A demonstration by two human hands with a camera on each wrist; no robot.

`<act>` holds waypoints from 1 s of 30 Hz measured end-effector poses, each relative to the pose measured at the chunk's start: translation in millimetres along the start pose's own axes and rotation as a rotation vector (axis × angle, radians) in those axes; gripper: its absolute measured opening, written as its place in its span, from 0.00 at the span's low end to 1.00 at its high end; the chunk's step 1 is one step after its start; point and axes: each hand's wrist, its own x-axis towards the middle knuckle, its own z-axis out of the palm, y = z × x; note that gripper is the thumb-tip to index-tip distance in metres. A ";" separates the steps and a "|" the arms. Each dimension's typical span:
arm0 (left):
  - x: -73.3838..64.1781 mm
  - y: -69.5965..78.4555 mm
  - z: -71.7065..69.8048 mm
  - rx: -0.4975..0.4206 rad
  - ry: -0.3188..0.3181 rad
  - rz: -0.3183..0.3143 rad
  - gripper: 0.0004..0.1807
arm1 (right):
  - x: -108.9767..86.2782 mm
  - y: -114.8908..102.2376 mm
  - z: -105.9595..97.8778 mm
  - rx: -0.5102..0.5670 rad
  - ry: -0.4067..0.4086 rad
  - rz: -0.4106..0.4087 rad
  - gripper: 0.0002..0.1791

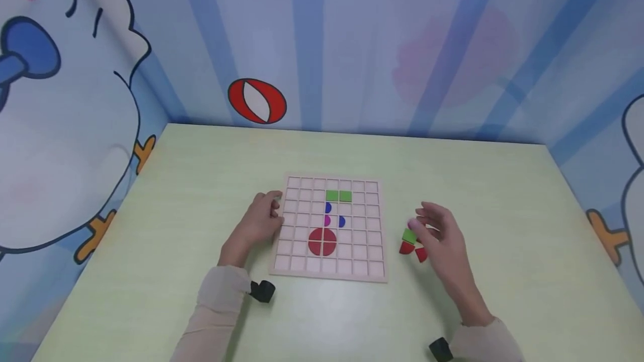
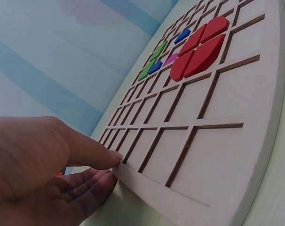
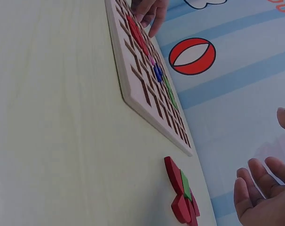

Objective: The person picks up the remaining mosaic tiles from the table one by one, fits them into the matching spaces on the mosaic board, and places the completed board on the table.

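Observation:
A pale wooden grid board lies on the table, with red quarter-circle pieces forming a circle in its cells. Above them sit two green squares, blue half-circles and a magenta half-circle. My left hand holds the board's left edge, thumb at the rim and fingers beside it. Right of the board, my right hand hovers over loose pieces, a green square and red quarter-circles. In the right wrist view its fingers are apart, nothing between them.
The pale green tabletop ends at the back against a blue striped wall with cartoon pictures. A black wrist camera sits at the left cuff, another at the right cuff.

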 end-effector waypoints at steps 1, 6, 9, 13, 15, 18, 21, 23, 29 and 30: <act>-0.4 -0.2 -0.1 -0.006 -0.002 0.000 0.33 | 0.2 8.6 -0.7 -0.025 0.011 -0.001 0.35; -2.5 -1.3 -0.8 -0.008 -0.011 0.005 0.33 | -9.1 7.4 -13.1 -0.054 0.005 0.000 0.34; -3.0 -1.6 -2.0 0.004 -0.004 0.009 0.32 | -14.8 -4.6 -19.2 -0.042 -0.015 -0.006 0.33; -1.9 -2.1 -2.8 0.013 0.001 0.016 0.32 | -20.4 -17.6 -24.0 -0.040 -0.042 0.051 0.34; -0.9 -2.7 -2.6 0.016 0.000 0.016 0.32 | -22.5 -20.2 -26.2 -0.041 -0.055 0.080 0.34; 0.3 -3.1 -2.3 0.015 -0.001 0.013 0.32 | -25.0 -18.6 -28.6 -0.045 -0.061 0.081 0.34; 0.9 -2.8 -1.9 0.011 -0.007 0.009 0.32 | -27.2 -14.5 -29.7 -0.067 -0.063 0.061 0.33; 1.2 -2.5 -1.8 0.009 -0.011 0.008 0.32 | -28.0 -11.5 -29.9 -0.085 -0.065 0.054 0.33; 1.9 -2.0 -1.1 0.006 -0.021 0.009 0.32 | -28.0 -6.3 -30.0 -0.115 -0.080 0.080 0.32; 1.9 -1.7 -1.0 0.006 -0.023 0.009 0.32 | -27.6 -5.7 -30.1 -0.124 -0.082 0.083 0.33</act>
